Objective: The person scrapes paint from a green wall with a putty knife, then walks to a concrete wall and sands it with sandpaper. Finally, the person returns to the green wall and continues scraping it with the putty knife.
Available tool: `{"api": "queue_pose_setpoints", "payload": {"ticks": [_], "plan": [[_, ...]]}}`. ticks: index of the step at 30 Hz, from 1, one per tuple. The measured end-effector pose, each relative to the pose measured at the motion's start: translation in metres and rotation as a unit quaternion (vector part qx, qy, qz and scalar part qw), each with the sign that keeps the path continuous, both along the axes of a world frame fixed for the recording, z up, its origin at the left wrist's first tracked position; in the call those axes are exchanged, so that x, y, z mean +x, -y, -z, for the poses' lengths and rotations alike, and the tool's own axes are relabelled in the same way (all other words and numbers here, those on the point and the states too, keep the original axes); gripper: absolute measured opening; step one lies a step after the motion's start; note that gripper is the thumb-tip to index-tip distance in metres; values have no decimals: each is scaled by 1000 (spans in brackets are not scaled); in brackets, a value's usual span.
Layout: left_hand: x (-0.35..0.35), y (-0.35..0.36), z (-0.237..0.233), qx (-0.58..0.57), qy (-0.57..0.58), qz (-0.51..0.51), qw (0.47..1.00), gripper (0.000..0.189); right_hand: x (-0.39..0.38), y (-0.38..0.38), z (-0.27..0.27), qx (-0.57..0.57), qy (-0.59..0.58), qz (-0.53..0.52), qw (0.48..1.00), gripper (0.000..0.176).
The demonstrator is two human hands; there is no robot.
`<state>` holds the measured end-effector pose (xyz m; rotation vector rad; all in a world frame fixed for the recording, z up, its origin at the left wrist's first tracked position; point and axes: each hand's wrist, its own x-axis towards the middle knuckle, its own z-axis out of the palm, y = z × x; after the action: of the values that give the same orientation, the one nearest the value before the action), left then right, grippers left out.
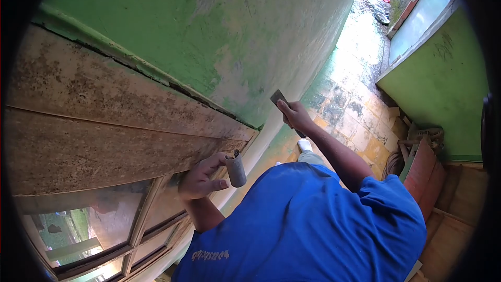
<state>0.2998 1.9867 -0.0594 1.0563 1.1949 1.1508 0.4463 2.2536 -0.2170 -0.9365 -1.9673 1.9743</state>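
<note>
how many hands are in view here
2. The left hand holds a grey cylinder beside the brown wooden panel; the right hand holds a flat-bladed tool near the green wall. No other hand shows.

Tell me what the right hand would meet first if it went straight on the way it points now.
Likely the green wall, met first by the scraper in the right hand; whether the blade already touches is unclear from this view.
</note>
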Motion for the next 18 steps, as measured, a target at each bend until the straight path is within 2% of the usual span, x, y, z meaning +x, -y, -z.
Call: {"api": "queue_pose_setpoints", "payload": {"ticks": [2,4,6,7,10,15,17,18], "plan": [[1,0,1,0,-1,-1,1000,42,17,4,29,-3,31,-5,999,61],[1,-1,2,4,-3,-5,1000,42,16,3,34,-4,61,-13,998,62],[1,2,4,2,7,-10,1000,40,1,7,11,-5,43,-2,999,64],[2,1,4,1,8,-10,1000,40,-14,4,-5,15,-4,0,1000,65],[0,-2,0,15,-7,-1,1000,40,-15,-1,-12,-8,-47,-6,999,64],[1,-2,0,11,-14,8,1000,38,11,11,-3,-1,8,-11,1000,63],[1,0,1,13,-9,5,1000,39,14,12,-1,-34,38,-4,999,61],[2,0,2,10,0,3,1000,39,4,12,-14,-32,38,-2,999,61]]}}
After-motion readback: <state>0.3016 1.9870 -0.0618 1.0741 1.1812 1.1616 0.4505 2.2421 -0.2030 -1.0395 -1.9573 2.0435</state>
